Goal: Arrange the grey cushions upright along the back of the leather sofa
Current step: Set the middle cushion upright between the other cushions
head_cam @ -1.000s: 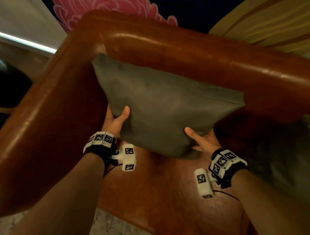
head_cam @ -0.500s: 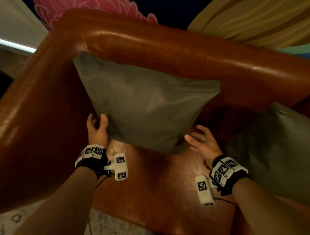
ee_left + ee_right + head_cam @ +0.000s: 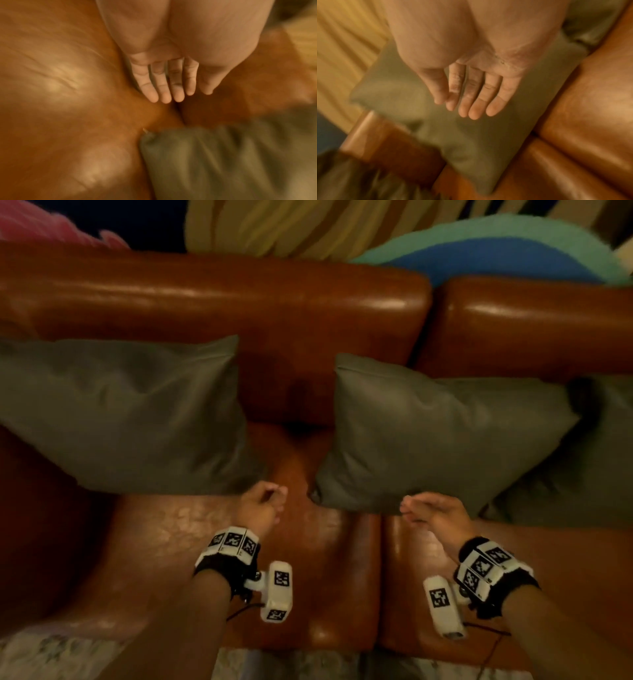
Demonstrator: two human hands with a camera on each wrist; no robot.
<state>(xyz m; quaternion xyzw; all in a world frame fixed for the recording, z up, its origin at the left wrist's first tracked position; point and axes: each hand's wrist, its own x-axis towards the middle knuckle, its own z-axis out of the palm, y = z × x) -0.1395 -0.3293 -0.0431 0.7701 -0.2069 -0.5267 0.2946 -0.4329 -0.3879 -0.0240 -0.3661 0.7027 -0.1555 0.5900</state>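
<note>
Three grey cushions lean upright against the brown leather sofa back: one at the left, one in the middle, and a third cut off at the right edge. My left hand hovers over the seat in the gap between the left and middle cushions and holds nothing. In the left wrist view its fingers are straight above the leather. Just in front of the middle cushion's lower edge is my right hand, open and empty. The right wrist view shows the right hand over that cushion.
The sofa seat has a seam between two pads, under my hands. Behind the sofa hangs a colourful backdrop of yellow stripes, teal and blue. A pale patterned floor runs along the sofa's front edge.
Both hands have let go of the left cushion, which now stands against the back. My view and hands have shifted right, bringing the middle and right cushions into sight.
</note>
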